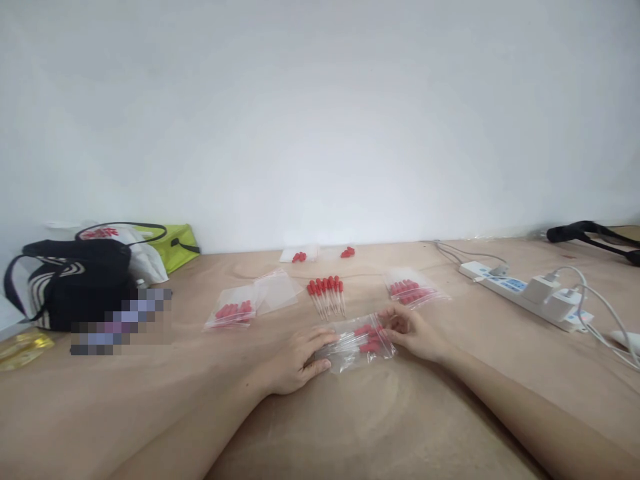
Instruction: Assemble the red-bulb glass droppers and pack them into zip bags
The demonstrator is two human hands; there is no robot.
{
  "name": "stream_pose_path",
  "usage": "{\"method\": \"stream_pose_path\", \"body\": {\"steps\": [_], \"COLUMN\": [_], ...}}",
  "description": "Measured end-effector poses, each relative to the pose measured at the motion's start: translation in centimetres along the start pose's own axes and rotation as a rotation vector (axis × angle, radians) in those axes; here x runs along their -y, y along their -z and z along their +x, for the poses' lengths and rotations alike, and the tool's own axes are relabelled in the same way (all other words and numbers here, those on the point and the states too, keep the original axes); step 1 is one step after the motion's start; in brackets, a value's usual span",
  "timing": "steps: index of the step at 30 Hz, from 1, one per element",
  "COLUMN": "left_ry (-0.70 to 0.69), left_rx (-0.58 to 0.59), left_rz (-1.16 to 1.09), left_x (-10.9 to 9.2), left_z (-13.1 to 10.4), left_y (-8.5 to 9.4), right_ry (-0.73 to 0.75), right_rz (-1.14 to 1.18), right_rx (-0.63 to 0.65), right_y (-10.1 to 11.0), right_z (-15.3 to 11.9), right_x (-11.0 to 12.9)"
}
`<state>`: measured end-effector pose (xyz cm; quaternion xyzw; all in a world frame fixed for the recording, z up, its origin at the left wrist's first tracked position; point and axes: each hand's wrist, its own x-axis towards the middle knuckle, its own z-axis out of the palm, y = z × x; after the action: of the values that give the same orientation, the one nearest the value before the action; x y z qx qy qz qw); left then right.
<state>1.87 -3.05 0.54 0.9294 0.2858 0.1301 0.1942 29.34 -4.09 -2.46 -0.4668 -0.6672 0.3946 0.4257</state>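
Observation:
A clear zip bag (350,357) lies on the table before me, holding several droppers with red bulbs (370,347) towards its right end. At the bag's left end rests my left hand (300,357), its fingers stretched out and thumb apart, touching the plastic. My right hand (407,330) pinches the upper right edge of the bag near its zip strip. Just beyond the bag, loose droppers (327,293) with red bulbs and clear stems lie in a fan, tips towards me.
Filled bags lie left (233,313) and right (410,290), with flat bags (277,292) beside the left one. Red bulbs (299,257) sit near the wall. A power strip (520,293) with cables is right; a black bag (83,280) and green bag (177,247) are left.

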Motion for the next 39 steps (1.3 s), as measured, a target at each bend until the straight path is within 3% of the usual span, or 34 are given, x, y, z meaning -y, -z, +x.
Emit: {"method": "stream_pose_path", "body": {"steps": [5, 11, 17, 22, 26, 29, 32, 34, 39], "left_ry": [-0.001, -0.008, 0.005, 0.008, 0.000, -0.010, 0.004, 0.003, -0.003], "left_rx": [0.004, -0.003, 0.029, 0.023, 0.018, 0.028, 0.048, 0.055, 0.058], "left_rz": [0.007, 0.010, 0.035, 0.024, 0.014, 0.022, 0.036, 0.037, 0.028], "left_x": [0.0, -0.2, -0.3, -0.4, -0.3, -0.1, 0.2, 0.3, 0.2], "left_z": [0.0, 0.1, 0.1, 0.1, 0.0, 0.0, 0.0, 0.0, -0.3], "left_y": [0.1, 0.1, 0.3, 0.3, 0.2, 0.1, 0.0, -0.1, -0.1], "right_ry": [-0.031, -0.078, -0.130, -0.138, -0.158, -0.163, -0.143, -0.143, -0.233], "right_rz": [-0.007, 0.197, 0.191, 0.283, 0.288, 0.125, -0.181, -0.323, -0.391], "right_rx": [0.083, 0.087, 0.062, 0.146, 0.064, -0.082, -0.172, -0.207, -0.256], "right_y": [0.0, -0.1, 0.2, -0.1, 0.5, 1.0, 0.6, -0.3, -3.8], "right_z": [0.1, -0.2, 0.0, -0.2, 0.2, 1.6, 3.9, 5.8, 10.1], "right_x": [0.3, 0.3, 0.6, 0.7, 0.4, 0.4, 1.0, 1.4, 1.5]}}
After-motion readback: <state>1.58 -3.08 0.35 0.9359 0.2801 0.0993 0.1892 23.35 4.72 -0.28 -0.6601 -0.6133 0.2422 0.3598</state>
